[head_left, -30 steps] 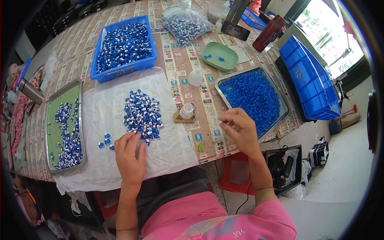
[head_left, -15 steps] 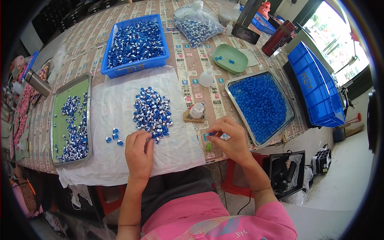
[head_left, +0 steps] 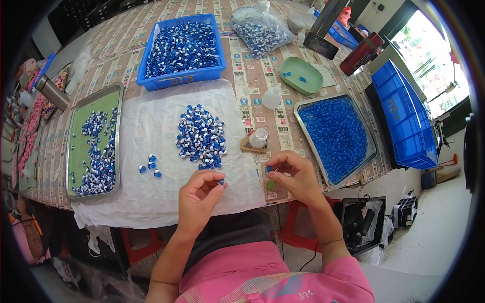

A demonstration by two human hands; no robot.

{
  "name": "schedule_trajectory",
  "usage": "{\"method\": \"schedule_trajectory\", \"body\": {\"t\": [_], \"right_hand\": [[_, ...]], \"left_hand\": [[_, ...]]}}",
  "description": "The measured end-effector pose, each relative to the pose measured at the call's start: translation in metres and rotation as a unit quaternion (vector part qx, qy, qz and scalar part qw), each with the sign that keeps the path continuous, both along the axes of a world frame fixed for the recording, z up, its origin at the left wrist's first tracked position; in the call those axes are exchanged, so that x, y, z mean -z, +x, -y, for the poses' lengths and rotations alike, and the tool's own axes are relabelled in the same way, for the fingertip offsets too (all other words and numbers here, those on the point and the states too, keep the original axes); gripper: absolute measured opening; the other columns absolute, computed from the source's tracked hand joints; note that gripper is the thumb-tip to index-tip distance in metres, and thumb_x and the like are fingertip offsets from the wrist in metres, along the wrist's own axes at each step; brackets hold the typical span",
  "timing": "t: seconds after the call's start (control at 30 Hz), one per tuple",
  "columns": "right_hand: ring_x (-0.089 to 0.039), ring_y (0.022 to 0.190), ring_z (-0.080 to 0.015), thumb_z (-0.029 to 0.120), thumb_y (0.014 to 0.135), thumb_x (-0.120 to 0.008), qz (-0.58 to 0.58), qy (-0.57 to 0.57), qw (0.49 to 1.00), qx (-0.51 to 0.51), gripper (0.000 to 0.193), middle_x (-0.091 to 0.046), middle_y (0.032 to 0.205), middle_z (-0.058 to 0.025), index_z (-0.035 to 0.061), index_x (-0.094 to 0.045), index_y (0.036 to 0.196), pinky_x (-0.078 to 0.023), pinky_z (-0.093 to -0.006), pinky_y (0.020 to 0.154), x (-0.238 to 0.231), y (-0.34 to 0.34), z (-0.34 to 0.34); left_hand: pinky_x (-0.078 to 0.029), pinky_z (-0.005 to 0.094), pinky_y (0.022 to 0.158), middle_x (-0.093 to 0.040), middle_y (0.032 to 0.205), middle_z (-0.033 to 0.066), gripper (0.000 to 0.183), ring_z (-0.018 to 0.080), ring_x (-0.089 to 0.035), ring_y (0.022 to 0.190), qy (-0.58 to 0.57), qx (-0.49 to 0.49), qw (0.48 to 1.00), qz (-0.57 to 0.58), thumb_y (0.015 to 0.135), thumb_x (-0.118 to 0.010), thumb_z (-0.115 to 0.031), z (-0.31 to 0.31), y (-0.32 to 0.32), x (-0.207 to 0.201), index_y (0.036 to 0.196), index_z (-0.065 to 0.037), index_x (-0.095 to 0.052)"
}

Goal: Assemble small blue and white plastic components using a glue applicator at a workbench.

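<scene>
Over the front of a white cloth (head_left: 141,197), my left hand (head_left: 197,202) pinches a small blue-and-white piece (head_left: 222,182) between thumb and fingertips. To its right, my right hand (head_left: 298,182) is closed on a blue bead (head_left: 269,168), held near a small green scrap (head_left: 271,186). Beyond my left hand lies a pile of blue-and-white pieces (head_left: 201,134), with several stray pieces (head_left: 152,165) farther left. Between the pile and my right hand, a small clear jar (head_left: 259,137) stands on a wooden block (head_left: 246,145).
At right is a metal tray of blue beads (head_left: 333,139); at left, a green-bottomed tray (head_left: 81,146) holds blue-and-white pieces. Farther back stand a full blue bin (head_left: 184,78), a filled plastic bag (head_left: 260,33), a green dish (head_left: 309,83), a white squeeze bottle (head_left: 272,98) and a red flask (head_left: 361,53).
My left hand has left the pile's near edge and moved right and nearer to me, now with a blue-and-white piece in its fingertips. My right hand stays nearly in place. The view has shifted slightly.
</scene>
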State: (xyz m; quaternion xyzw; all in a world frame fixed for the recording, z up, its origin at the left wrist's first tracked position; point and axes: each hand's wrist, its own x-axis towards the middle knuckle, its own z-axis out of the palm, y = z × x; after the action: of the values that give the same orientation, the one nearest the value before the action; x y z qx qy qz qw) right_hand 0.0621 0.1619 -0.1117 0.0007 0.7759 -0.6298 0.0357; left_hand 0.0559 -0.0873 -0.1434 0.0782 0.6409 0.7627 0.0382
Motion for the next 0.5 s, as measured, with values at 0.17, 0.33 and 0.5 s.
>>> {"method": "schedule_trajectory", "body": {"t": [0.17,0.33,0.5], "right_hand": [[-0.061,0.093,-0.0101,-0.004,0.081,-0.071,-0.046,-0.006,0.998,-0.037,0.022,-0.063,0.104,-0.0052,-0.0009,-0.068,0.103,-0.05,-0.0234,0.081,-0.003,0.001,0.002],[-0.061,0.095,-0.0111,-0.005,0.081,-0.071,0.027,-0.033,0.999,-0.007,0.02,-0.063,0.106,-0.0063,-0.0017,-0.069,0.101,-0.05,-0.0241,0.082,-0.005,0.0,0.003],[-0.062,0.094,-0.0108,-0.004,0.082,-0.071,-0.019,-0.058,0.998,-0.015,0.02,-0.064,0.105,-0.0058,-0.0017,-0.068,0.101,-0.051,-0.0242,0.082,0.001,-0.001,-0.003]], "left_hand": [[-0.053,0.0282,0.087,-0.064,0.103,0.007,0.023,0.0156,-0.065,0.096,0.227,0.101,0.936,0.249,0.089,-0.062,0.004,-0.008,0.006,0.007,0.112,0.001,-0.061],[-0.054,0.0302,0.088,-0.065,0.104,0.0076,0.02,0.0169,-0.066,0.096,0.247,0.119,0.922,0.275,0.091,-0.061,0.002,-0.012,0.008,0.006,0.111,0.001,-0.06],[-0.056,0.0304,0.086,-0.066,0.106,0.0094,0.018,0.0184,-0.067,0.097,0.277,0.108,0.907,0.298,0.093,-0.061,-0.002,-0.016,0.01,0.003,0.11,0.0,-0.061]]}}
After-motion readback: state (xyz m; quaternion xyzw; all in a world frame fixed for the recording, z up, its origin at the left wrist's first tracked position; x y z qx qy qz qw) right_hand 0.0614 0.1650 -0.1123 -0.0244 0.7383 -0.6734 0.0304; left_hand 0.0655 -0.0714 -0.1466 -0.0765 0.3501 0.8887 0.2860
